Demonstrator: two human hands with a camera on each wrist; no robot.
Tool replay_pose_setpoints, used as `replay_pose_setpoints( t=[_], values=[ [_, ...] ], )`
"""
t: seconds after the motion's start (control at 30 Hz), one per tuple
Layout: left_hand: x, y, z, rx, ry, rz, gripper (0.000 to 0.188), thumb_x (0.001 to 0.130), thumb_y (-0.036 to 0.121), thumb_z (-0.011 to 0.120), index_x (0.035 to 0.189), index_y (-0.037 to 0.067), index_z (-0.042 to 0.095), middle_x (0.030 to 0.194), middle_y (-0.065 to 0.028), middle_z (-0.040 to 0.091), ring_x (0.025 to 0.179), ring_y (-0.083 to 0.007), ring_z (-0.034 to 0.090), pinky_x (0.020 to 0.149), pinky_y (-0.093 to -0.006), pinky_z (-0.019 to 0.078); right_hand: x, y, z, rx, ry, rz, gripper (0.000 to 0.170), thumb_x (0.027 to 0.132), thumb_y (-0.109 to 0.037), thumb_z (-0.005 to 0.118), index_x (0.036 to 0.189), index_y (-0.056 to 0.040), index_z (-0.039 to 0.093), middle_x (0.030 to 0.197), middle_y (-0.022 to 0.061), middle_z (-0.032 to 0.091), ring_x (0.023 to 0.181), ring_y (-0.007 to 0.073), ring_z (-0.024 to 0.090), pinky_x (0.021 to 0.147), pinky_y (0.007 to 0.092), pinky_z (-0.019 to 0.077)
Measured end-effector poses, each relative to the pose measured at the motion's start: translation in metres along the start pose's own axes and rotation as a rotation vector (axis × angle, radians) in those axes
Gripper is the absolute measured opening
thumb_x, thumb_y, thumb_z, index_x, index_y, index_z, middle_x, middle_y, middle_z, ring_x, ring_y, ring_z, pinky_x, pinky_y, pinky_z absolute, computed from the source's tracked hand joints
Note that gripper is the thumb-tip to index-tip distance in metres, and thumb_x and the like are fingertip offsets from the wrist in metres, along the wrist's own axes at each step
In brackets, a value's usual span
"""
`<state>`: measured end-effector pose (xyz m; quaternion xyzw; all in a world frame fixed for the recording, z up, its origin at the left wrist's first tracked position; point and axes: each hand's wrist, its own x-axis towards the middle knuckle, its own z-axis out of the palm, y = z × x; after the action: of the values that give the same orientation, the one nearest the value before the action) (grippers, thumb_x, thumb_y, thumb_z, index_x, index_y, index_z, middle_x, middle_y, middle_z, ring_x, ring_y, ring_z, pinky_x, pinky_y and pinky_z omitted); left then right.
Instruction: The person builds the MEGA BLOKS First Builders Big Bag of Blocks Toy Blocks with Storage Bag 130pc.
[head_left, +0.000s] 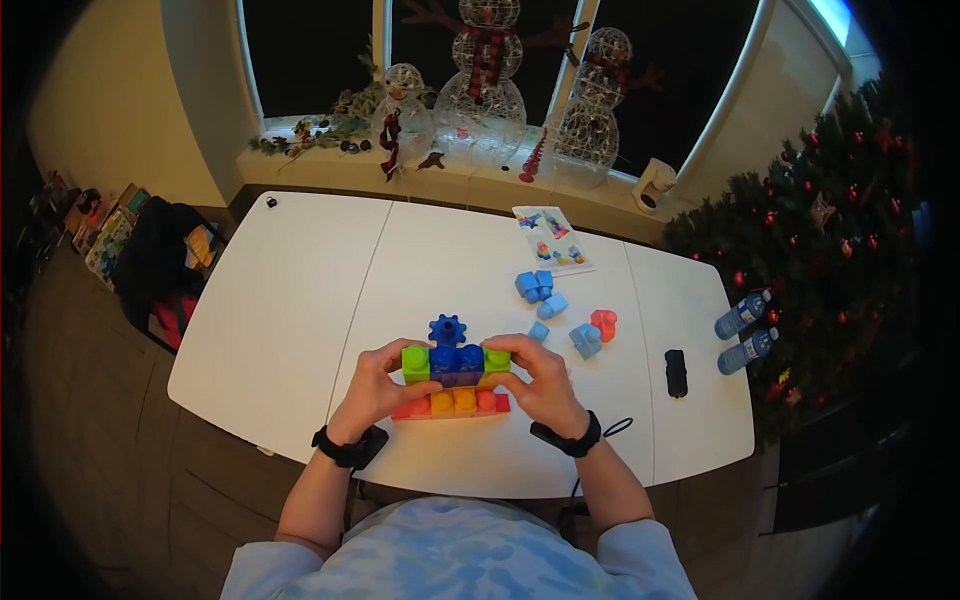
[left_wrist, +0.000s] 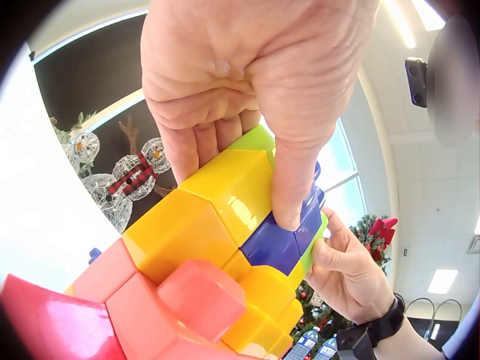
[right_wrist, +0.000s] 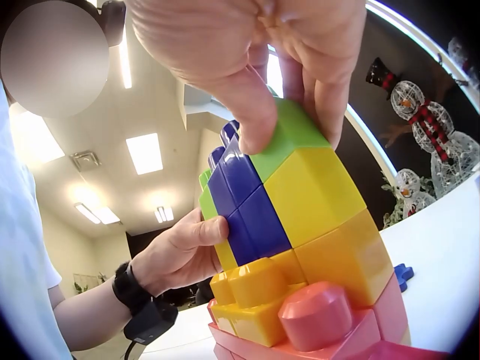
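A stepped stack of toy building blocks stands in front of me on the table. Its bottom layer is red bricks, with orange-yellow bricks above them. At the top, dark blue bricks sit between two green bricks, over yellow bricks. My left hand grips the left end of the top layer, its thumb pressed on the blue front face. On the right end, my right hand pinches the green brick between thumb and fingers. A dark blue gear-shaped piece lies just behind the stack.
Loose light blue bricks and a red-pink piece lie right of the stack. Behind them is a picture sheet. A black case-like object and two water bottles are at the table's right, beside a decorated tree.
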<state>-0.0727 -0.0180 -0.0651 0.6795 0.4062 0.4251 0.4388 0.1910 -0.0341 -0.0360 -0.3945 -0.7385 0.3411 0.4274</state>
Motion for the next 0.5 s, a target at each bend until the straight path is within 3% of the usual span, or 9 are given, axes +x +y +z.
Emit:
replay_pose_setpoints(
  t=[0.13, 0.23, 0.3, 0.4, 0.5],
  values=[
    [0.000, 0.002, 0.000, 0.012, -0.002, -0.008, 0.049, 0.076, 0.004, 0.090, 0.120, 0.001, 0.068, 0.110, -0.0085, 0.076, 0.103, -0.0184, 0.073, 0.100, -0.0343, 0.0576, -0.002, 0.006, 0.004, -0.026, 0.026, -0.044, 0.041, 0.090, 0.010, 0.068, 0.128, -0.0033, 0.062, 0.126, 0.0099, 0.069, 0.120, 0.0239, 0.067, 0.102, 0.0362, 0.0563],
    [0.000, 0.002, 0.000, 0.036, 0.006, -0.003, 0.047, 0.077, 0.003, 0.090, 0.118, -0.001, 0.068, 0.109, -0.0071, 0.074, 0.100, -0.0142, 0.071, 0.093, -0.0321, 0.0589, -0.004, 0.008, 0.008, -0.029, 0.047, -0.051, 0.043, 0.090, 0.011, 0.068, 0.130, -0.0038, 0.061, 0.128, 0.0102, 0.068, 0.121, 0.0240, 0.067, 0.103, 0.0363, 0.0558],
    [0.000, -0.001, -0.002, -0.003, 0.016, -0.018, 0.048, 0.075, 0.003, 0.091, 0.118, -0.001, 0.069, 0.107, -0.0066, 0.075, 0.098, -0.0139, 0.071, 0.091, -0.0317, 0.0587, -0.003, 0.007, 0.012, -0.003, 0.063, -0.049, 0.046, 0.087, 0.007, 0.070, 0.130, -0.0053, 0.061, 0.128, 0.0145, 0.068, 0.121, 0.0333, 0.066, 0.101, 0.0391, 0.0533],
    [-0.002, 0.001, -0.007, 0.183, 0.022, -0.044, 0.051, 0.072, 0.004, 0.093, 0.117, 0.000, 0.069, 0.104, -0.0063, 0.075, 0.096, -0.0140, 0.071, 0.090, -0.0310, 0.0586, 0.002, 0.005, 0.016, -0.035, 0.015, -0.087, 0.050, 0.089, 0.005, 0.070, 0.136, -0.0072, 0.058, 0.131, 0.0158, 0.066, 0.123, 0.0359, 0.064, 0.102, 0.0409, 0.0530],
    [-0.007, -0.005, -0.016, 0.104, 0.065, -0.041, 0.054, 0.070, 0.004, 0.094, 0.118, 0.000, 0.069, 0.101, -0.0063, 0.076, 0.094, -0.0142, 0.071, 0.088, -0.0306, 0.0585, 0.009, -0.005, 0.020, -0.060, -0.065, -0.056, 0.056, 0.091, 0.001, 0.072, 0.144, -0.0072, 0.054, 0.141, 0.0157, 0.061, 0.131, 0.0301, 0.061, 0.111, 0.0396, 0.0490]
  ],
)
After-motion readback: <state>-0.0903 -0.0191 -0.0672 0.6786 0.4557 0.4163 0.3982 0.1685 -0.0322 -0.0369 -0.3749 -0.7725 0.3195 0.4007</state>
